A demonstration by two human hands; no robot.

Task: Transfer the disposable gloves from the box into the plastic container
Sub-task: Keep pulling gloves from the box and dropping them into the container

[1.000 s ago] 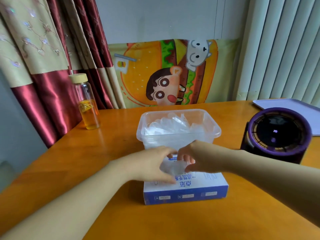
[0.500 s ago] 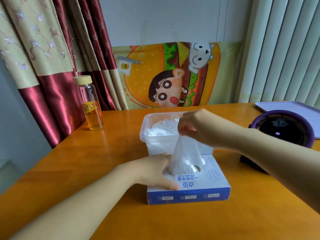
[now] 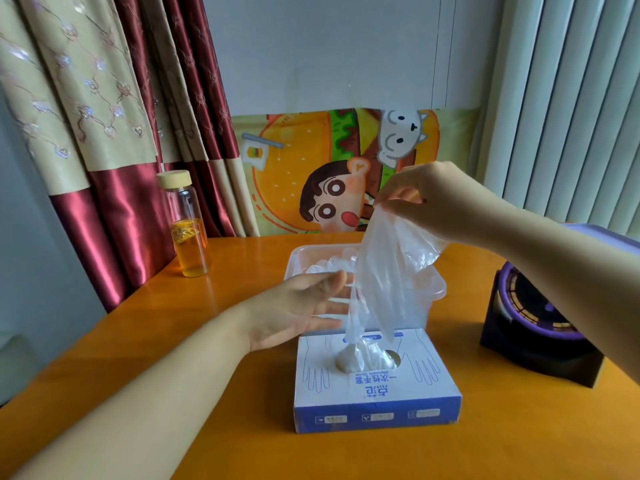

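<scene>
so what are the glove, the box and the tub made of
The glove looks like thin clear plastic film: see-through, crinkled, hanging limp. The glove box seems to be printed cardboard, with crisp folded edges and a slight sheen. The container looks like rigid translucent plastic, smooth with a glossy rim.

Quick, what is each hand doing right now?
Left hand: open, fingers straight, gripping nothing.
Right hand: pinching a clear glove above the box.
</scene>
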